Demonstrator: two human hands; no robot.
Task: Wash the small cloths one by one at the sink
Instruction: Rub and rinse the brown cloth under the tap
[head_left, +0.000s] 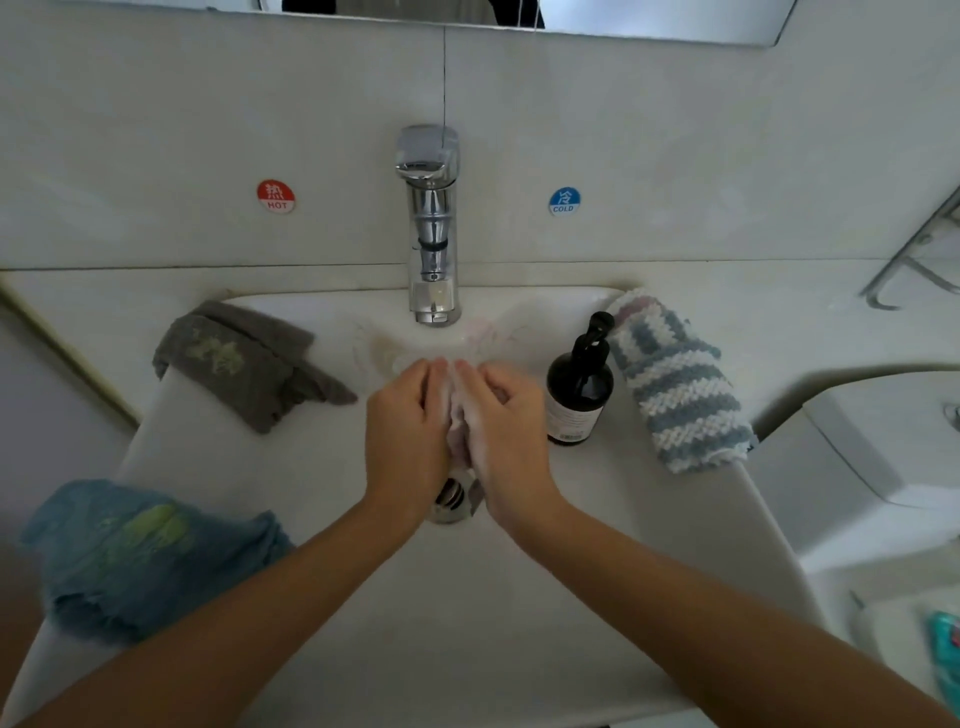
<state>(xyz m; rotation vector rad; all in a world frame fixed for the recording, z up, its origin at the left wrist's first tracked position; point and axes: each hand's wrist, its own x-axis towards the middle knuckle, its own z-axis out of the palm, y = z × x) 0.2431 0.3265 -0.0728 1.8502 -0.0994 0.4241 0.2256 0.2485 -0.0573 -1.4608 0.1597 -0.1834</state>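
Hands are positioned together over the middle of the sink (332, 467), directly above the drain (451, 500). My left hand (408, 431) and my right hand (506, 434) face each other palm to palm, with a small pale cloth (458, 426) pressed between them. The fingers of both hands are curled round this cloth and grip it; a thin white lather shows on my right hand along the edge that meets the cloth. The cloth's colour appears to be a light pinkish grey, though most of it is covered by my hands and motion blur softens the rest.

Chrome tap (431, 228) stands at the rear centre of the sink, spout pointing toward my hands. On the wall behind it, a red HOT sticker (276, 196) sits to the left and a blue COLD sticker (564, 201) to the right.

Remaining cloths lie on the sink rim:
- grey cloth (244, 364), rear left, bearing a pale greenish stain;
- blue cloth (135, 561), front left (draped over the rim edge, with a yellow-green stain);
- blue-and-white striped knitted cloth (680, 384), rear right.

Dark pump bottle (579, 395) stands upright on the right rim, just beside the striped cloth and near my right hand, not touching it.
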